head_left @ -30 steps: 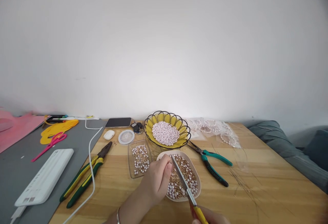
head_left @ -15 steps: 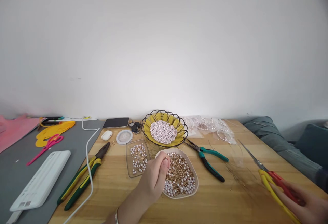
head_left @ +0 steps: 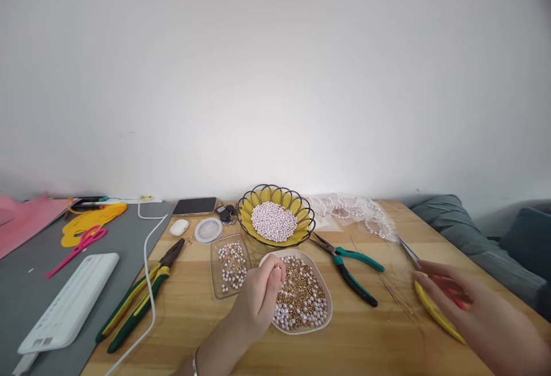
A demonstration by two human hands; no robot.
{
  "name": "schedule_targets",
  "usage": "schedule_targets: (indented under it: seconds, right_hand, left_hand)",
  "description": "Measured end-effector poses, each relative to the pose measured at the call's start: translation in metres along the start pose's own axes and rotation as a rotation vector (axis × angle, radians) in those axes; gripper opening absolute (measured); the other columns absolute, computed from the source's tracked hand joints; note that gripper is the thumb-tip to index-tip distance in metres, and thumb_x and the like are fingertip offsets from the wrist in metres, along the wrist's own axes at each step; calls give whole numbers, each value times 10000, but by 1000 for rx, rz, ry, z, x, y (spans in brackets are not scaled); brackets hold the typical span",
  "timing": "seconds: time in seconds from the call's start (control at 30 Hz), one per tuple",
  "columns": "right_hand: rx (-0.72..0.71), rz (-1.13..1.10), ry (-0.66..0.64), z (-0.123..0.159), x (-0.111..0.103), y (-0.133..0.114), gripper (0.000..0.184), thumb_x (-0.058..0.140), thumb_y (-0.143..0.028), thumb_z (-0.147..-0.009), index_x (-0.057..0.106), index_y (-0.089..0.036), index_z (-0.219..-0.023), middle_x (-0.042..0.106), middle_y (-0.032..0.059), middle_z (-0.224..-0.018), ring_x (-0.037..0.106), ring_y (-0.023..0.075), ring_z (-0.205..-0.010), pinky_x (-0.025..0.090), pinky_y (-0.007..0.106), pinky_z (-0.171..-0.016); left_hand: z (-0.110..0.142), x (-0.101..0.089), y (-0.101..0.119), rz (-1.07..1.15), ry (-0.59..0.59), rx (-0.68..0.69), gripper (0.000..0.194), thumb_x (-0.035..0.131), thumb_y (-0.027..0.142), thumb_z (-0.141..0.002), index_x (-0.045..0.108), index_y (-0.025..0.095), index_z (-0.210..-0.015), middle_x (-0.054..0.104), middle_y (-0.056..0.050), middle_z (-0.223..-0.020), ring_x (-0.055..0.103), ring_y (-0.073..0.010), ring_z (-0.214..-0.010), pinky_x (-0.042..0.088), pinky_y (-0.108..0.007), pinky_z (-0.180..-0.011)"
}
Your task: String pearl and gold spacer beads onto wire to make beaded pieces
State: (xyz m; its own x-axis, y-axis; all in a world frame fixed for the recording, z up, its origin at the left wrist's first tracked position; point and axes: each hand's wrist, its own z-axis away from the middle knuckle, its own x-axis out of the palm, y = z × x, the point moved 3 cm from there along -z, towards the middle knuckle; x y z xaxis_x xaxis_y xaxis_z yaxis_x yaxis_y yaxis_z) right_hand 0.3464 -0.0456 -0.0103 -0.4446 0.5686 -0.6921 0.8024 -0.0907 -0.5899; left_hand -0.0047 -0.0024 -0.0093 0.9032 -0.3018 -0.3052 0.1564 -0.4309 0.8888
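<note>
- No readable brand, label or writing on anything in view.
- Left hand (head_left: pixel 258 298): fingers pinched narrow on a small bead (head_left: pixel 278 265), held over the near-left rim of the beige dish (head_left: pixel 328 301) of gold and pearl beads.
- Right hand (head_left: pixel 477 313): lying on the yellow-handled scissors (head_left: pixel 430 301) on the wooden table (head_left: pixel 365 347), right of the dish and well apart from it. Blurred; looks loosely open over the handles, grip not clear, can't tell.
- Scissor blades point away toward the plastic bags of pearl strands (head_left: pixel 357 212).
- Thin wires (head_left: pixel 398 298) lie just left of the scissors.
- Teal-handled pliers (head_left: pixel 350 264) lie between dish and right hand.
- Yellow wire basket (head_left: pixel 275 215) of pearls sits behind the dish; clear tray (head_left: pixel 228 261) just left of it.
</note>
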Motion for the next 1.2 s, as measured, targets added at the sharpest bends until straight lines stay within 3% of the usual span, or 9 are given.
schedule_targets:
  seconds: [0.07,0.17,0.23,0.3,0.43,0.6,0.93,1.2]
  right_hand:
    - [-85,-194,-123,11,10,-57,359,620,-530,-883,784,-216,-945,807,174,-953,774,323,-864,609,390,-712]
    - [-350,-464,-278,28,29,-138,216,597,-369,-941,763,-232,-932,797,107,-914,760,272,-877,628,351,-743]
    - [-455,-569,-342,33,41,-171,164,590,-257,-948,748,-220,-967,782,96,-904,750,245,-857,628,330,-729]
    - [-505,-618,-370,31,52,-189,182,578,-195,-949,736,-212,-1039,766,93,-947,735,228,-864,625,330,-734]
    - [-595,-667,-397,25,63,-198,184,562,-140,-950,734,-205,-960,745,64,-863,720,194,-770,606,305,-675]
    - [-606,-661,-386,23,67,-197,139,587,-153,-945,704,-208,-893,728,46,-824,709,193,-744,583,291,-656]
    - [-668,-477,-334,30,68,-196,193,501,-85,-924,585,-210,-804,626,34,-768,603,181,-673,511,284,-596]
    - [-688,-491,-312,33,67,-195,198,499,-61,-911,552,-212,-794,596,24,-753,572,177,-681,488,280,-606]
  left_hand:
    - [0,0,1,-8,-3,3,414,243,473,-1090,443,224,-826,337,62,-621,338,-136,-510,254,-285,-536]
    - [0,-1,3,-31,-7,1,419,241,478,-1088,441,226,-821,337,59,-624,356,-142,-522,271,-290,-546]
    - [-1,-1,6,-51,-10,9,418,241,474,-1089,442,226,-819,365,47,-643,390,-149,-551,293,-292,-563]
    - [-3,-2,9,-63,-17,22,409,242,467,-1090,444,225,-829,386,40,-661,413,-153,-572,306,-294,-573]
    - [-3,-1,11,-64,-20,32,376,249,440,-1094,445,223,-858,389,43,-663,408,-149,-561,301,-289,-553]
    - [-3,0,8,-80,-44,30,342,257,394,-1092,402,232,-828,361,54,-644,384,-145,-544,290,-289,-545]
    - [-4,0,10,-133,-68,97,277,283,309,-1078,385,236,-831,374,50,-646,409,-153,-547,304,-286,-549]
    - [-5,-4,15,-167,71,222,219,362,231,-1061,532,201,-927,552,-19,-785,544,-174,-712,409,-273,-662]
